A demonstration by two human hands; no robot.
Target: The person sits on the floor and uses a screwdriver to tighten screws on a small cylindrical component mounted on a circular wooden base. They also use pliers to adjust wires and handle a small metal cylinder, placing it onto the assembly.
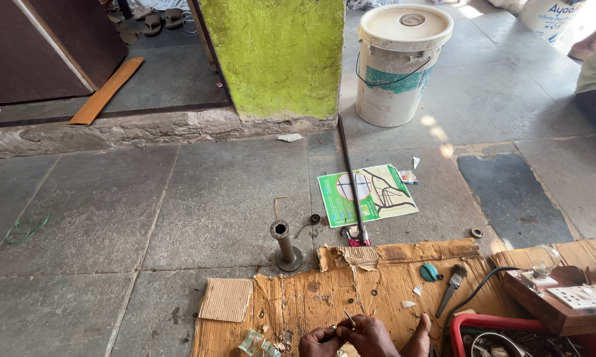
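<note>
left hand fingers pinched on thin wire | wire points up-left | right hand fingers gripping it too

We see a white plastic bucket with a teal label band standing by the green pillar, a green-and-white printed sheet lying flat on the stone floor below it, and a white printed sack at the top right corner
</note>
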